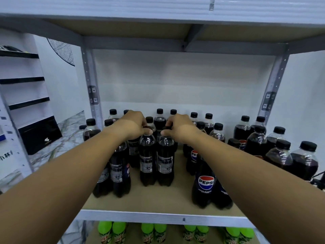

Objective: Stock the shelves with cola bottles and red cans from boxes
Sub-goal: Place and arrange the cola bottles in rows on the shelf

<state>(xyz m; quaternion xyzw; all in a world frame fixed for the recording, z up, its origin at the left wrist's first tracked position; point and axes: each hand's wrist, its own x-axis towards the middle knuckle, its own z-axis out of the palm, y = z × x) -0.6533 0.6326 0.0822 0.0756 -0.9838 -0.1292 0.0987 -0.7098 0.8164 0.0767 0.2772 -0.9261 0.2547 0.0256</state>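
Two cola bottles stand side by side on the shelf board (154,198), labels turned toward me. My left hand (134,124) grips the cap of the left bottle (147,161), fingers curled over its top. My right hand (179,126) grips the cap of the right bottle (165,162) the same way. Both bottles stand upright with their bases on the board. More black-capped cola bottles fill the shelf behind and to both sides, among them a Pepsi bottle (204,185) at the front right. No red cans or boxes are in view.
Small cola bottles (279,152) crowd the shelf's right end. Metal uprights (91,85) frame the bay under an upper shelf (158,30). Green-capped bottles (153,231) line the shelf below. A white and black display stand (26,95) sits to the left.
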